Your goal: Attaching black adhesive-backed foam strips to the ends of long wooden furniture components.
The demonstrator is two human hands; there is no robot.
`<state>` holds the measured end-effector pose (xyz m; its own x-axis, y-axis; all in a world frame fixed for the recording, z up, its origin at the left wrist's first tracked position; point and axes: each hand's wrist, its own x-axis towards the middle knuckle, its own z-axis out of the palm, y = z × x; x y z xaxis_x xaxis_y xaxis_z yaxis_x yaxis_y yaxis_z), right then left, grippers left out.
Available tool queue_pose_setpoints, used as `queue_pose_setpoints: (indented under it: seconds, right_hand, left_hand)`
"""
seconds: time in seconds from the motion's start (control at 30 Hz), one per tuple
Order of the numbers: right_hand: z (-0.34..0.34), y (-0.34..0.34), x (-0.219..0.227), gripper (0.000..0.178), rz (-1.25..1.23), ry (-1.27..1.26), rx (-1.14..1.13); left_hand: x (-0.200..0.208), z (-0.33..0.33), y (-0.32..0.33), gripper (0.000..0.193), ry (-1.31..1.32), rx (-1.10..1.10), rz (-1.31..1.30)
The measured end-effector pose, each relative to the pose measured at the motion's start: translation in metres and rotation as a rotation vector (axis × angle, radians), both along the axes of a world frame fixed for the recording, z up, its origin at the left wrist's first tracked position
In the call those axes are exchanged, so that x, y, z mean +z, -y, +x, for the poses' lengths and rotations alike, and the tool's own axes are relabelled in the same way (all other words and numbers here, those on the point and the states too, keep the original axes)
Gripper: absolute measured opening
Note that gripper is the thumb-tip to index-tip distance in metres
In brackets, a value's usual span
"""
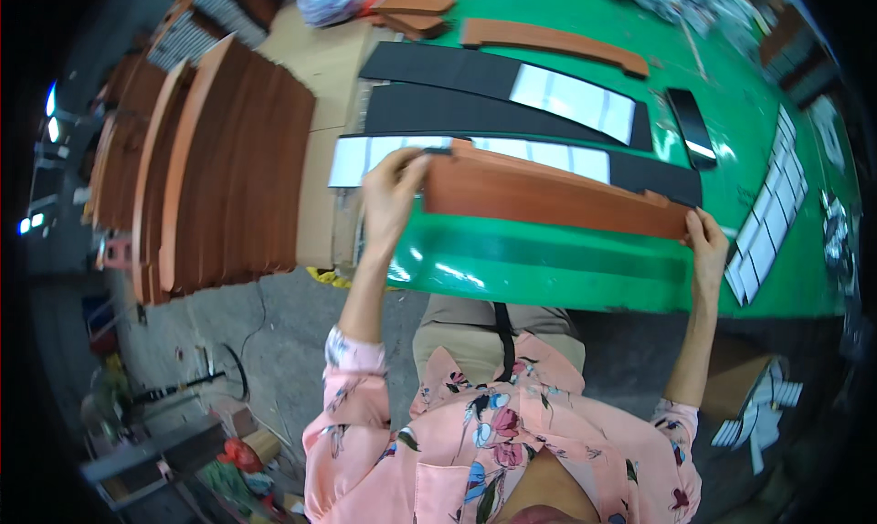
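– Where's the brown panel?
– Above the near side of the green table, between your two hands.
– How is it held?
– Your left hand pinches its left end; your right hand grips the right end.
– And around it?
– Just beyond lie black strips, some partly white; farther off, a curved brown piece; to the left, a stack of brown panels.

No readable text or numbers, faint marks on green tabletop, possibly writing, too blurred
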<state>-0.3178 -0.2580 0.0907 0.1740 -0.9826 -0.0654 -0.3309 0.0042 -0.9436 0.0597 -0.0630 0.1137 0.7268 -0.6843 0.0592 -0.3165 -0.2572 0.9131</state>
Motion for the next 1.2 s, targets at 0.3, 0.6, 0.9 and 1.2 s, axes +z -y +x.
queue_pose_setpoints:
  seconds: [0.3,0.6,0.9,1.2]
  right_hand:
    - [-0.013,0.048,-0.048,0.042,-0.105,-0.203,0.086]
    - [-0.029,0.046,-0.046,0.029,-0.053,-0.02,-0.071]
    - [0.005,0.002,-0.017,0.02,-0.098,0.066,0.009]
    - [0.088,-0.108,0.04,0.023,-0.135,0.257,0.346]
  left_hand:
    - [-0.002,0.026,0.018,0.04,0.302,-0.181,-0.008]
    - [0.143,0.086,-0.164,0.028,1.376,0.616,0.37]
    - [0.169,0.131,-0.197,0.051,1.075,0.473,0.631]
    - [0.097,0.005,-0.126,0.051,0.844,0.216,0.018]
